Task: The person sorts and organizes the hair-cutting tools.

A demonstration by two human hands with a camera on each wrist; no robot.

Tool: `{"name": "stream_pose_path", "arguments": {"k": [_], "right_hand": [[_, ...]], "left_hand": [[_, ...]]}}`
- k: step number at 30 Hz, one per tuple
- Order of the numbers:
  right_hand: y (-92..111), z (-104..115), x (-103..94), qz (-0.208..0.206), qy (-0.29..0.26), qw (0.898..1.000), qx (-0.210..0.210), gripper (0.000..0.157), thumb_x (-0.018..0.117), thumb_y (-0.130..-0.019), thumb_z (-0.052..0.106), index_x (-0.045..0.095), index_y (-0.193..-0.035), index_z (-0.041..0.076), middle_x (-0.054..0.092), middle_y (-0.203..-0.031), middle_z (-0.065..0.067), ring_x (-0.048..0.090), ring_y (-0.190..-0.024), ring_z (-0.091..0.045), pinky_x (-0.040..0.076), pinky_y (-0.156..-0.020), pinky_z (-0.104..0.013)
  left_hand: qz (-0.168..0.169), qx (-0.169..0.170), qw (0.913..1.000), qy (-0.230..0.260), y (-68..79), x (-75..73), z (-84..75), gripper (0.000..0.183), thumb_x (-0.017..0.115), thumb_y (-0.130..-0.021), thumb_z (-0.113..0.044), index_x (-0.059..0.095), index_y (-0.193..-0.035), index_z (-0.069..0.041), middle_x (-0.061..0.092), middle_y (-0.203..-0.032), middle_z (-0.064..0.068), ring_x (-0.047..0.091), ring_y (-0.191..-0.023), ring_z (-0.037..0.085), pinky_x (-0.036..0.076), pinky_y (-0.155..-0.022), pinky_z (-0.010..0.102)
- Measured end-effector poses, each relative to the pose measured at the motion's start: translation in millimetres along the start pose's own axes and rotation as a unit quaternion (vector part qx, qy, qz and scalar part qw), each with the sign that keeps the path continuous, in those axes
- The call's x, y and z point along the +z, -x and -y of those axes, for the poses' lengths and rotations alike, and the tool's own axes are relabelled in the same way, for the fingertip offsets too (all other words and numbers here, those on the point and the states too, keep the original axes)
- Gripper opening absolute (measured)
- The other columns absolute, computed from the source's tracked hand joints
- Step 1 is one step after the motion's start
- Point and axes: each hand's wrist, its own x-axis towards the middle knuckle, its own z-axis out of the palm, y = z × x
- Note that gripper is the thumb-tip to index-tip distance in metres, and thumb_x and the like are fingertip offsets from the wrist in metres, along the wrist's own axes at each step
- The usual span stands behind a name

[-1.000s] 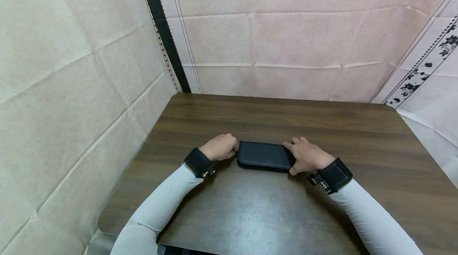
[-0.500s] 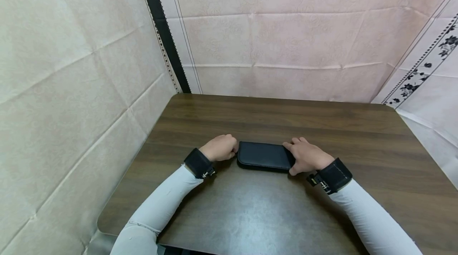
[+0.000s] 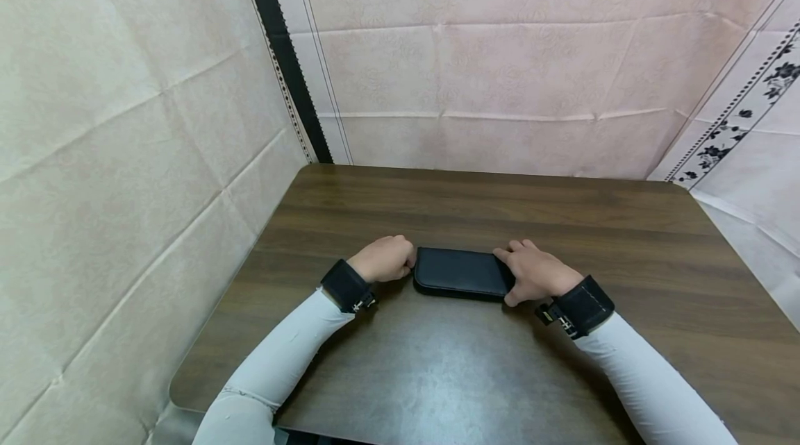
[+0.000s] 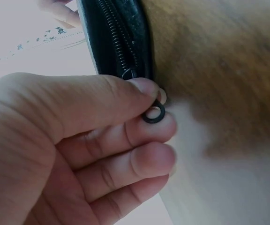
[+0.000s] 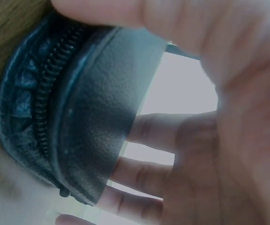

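Note:
A black leather-look zip wallet [image 3: 462,273] lies flat on the table, its long side running left to right. At its left end, my left hand [image 3: 383,259] pinches the zipper pull [image 4: 154,121] between thumb and curled index finger; the pull ends in a small black ring. The zipper teeth [image 4: 112,35] run along the wallet's edge beyond the thumb. My right hand [image 3: 539,273] grips the opposite end, thumb on the near side and fingers on the far side. In the right wrist view the zipper [image 5: 43,93] looks closed around that end.
The brown wood-grain table [image 3: 475,205] extends on all sides of the wallet. Behind it hangs a pale patterned cloth [image 3: 512,70], with another cloth [image 3: 125,174] along the left. Both wrists wear black straps [image 3: 345,284] with small devices.

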Motion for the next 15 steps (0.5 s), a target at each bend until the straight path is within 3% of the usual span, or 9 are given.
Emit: {"name": "stream_pose_path", "arguments": {"k": [15], "right_hand": [[-1.0,0.8,0.6,-0.001,0.006,1.000,0.002,0.096,0.089,-0.074,0.031,0.046,-0.155,0.001,0.052,-0.142,-0.023,0.047,-0.127,-0.040,0.054,-0.083,-0.047]], "left_hand": [[0.003,0.007,1.0000,0.003,0.4,0.4,-0.1,0.050,0.068,-0.090,0.001,0.041,-0.054,-0.021,0.029,-0.059,-0.009,0.026,-0.055,0.007,0.022,-0.055,0.023]]}}
